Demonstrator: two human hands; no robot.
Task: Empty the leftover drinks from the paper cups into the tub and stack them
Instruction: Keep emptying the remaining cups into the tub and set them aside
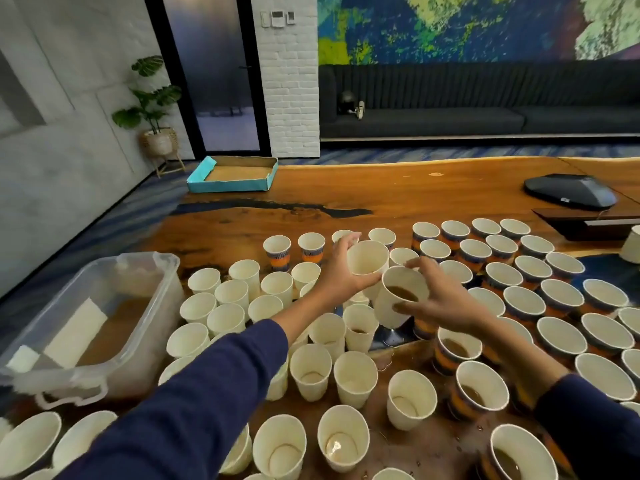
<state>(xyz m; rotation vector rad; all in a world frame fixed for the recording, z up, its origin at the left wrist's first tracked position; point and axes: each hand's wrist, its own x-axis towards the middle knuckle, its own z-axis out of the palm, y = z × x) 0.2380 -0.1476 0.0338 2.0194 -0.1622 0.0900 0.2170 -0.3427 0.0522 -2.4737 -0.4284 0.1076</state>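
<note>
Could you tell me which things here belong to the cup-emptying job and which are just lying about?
Job: left hand holding empty cup; right hand holding cup with drink; tub.
Lying about: cardboard tray, conference speaker, potted plant.

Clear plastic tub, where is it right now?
Head view: the clear plastic tub sits at the left edge of the wooden table, holding brown liquid, with white paper cups just to its right and the teal cardboard tray beyond it.
</note>
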